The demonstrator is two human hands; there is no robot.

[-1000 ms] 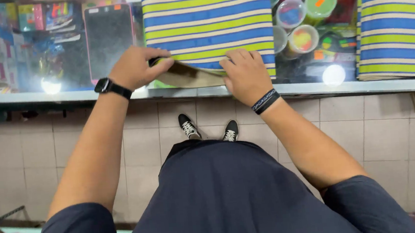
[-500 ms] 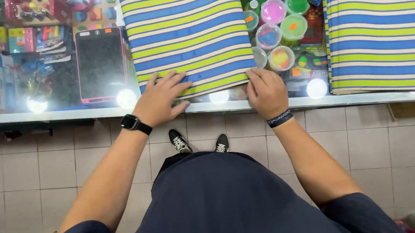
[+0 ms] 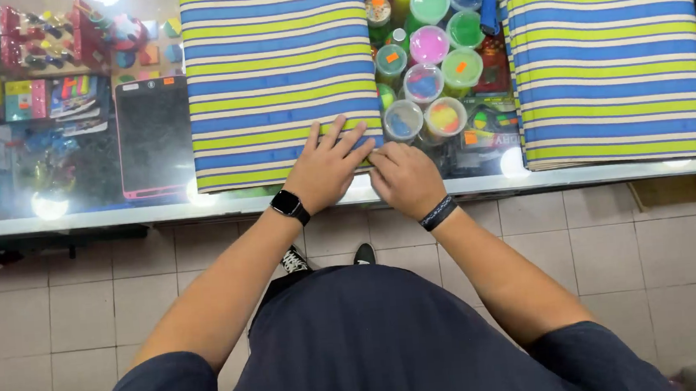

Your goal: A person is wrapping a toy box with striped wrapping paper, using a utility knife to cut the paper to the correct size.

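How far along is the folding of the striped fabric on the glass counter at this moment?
Done: one folded striped stack lies squared on the glass counter. In hand: the left hand lies flat on the near striped fabric, and the right hand pinches its near right corner. Left: that corner is not yet flat; whether more folds remain cannot be told.

Bright, sharp view; lamp glare spots on the glass countertop [image 3: 159, 212].

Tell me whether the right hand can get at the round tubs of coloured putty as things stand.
Probably not directly. The right hand rests on the corner of the striped fabric stack, and the tubs look to lie under the glass counter top, which appears to cover them.
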